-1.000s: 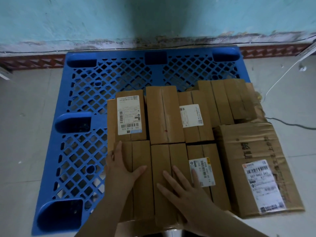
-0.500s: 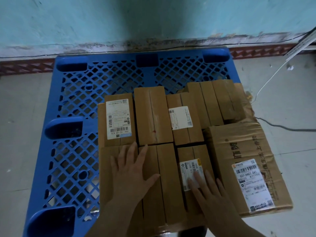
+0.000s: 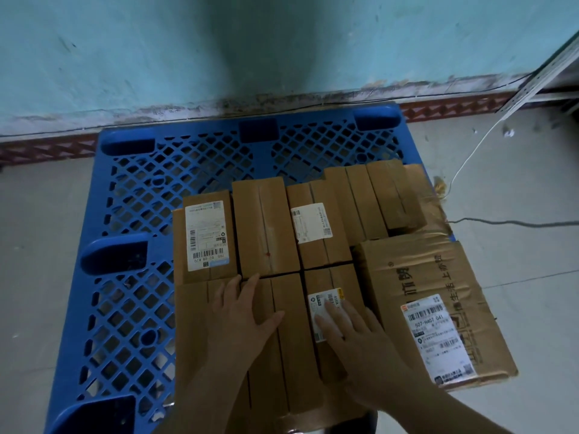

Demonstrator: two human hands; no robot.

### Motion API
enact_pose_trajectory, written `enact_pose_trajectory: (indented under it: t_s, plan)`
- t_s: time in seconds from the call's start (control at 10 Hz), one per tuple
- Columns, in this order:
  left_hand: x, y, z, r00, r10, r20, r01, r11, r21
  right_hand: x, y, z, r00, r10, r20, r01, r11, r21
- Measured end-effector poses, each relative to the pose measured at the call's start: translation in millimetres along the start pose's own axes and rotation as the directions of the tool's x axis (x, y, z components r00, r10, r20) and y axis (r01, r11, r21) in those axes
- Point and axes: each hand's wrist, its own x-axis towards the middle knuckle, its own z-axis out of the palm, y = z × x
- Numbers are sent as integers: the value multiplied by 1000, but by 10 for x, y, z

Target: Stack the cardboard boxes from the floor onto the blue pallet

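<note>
Both hands have slid rightward across the near row of cardboard boxes since a second ago, the right now covering a shipping label.

Blue pallet (image 3: 131,195) lies on the floor against a turquoise wall (image 3: 156,51); left hand (image 3: 242,311) rests flat, fingers spread, gripping nothing, on a near-row box (image 3: 275,339); right hand (image 3: 347,327) lies open-palmed on the labelled box (image 3: 332,280) beside it; behind, a far row of boxes (image 3: 266,227) sits packed together; a large creased carton (image 3: 432,296) occupies the pallet's right edge, overhanging it.
</note>
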Motion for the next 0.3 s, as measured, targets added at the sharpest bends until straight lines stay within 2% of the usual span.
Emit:
enact_pose_trajectory:
  t_s: [0.1, 0.2, 0.3]
  plan:
    - [-60, 162, -143, 999, -1, -35, -4, 987, -158, -84, -48, -276, 995, 46, -93, -31, 987, 158]
    - [-118, 324, -361, 999, -7, -53, -10, 949, -316, -281, -165, -842, 961, 75, -268, 44, 911, 410]
    - [-211, 553, -688, 999, 52, -15, -52, 862, -504, -667, -244, -1688, 853, 196, -483, 258, 645, 719]
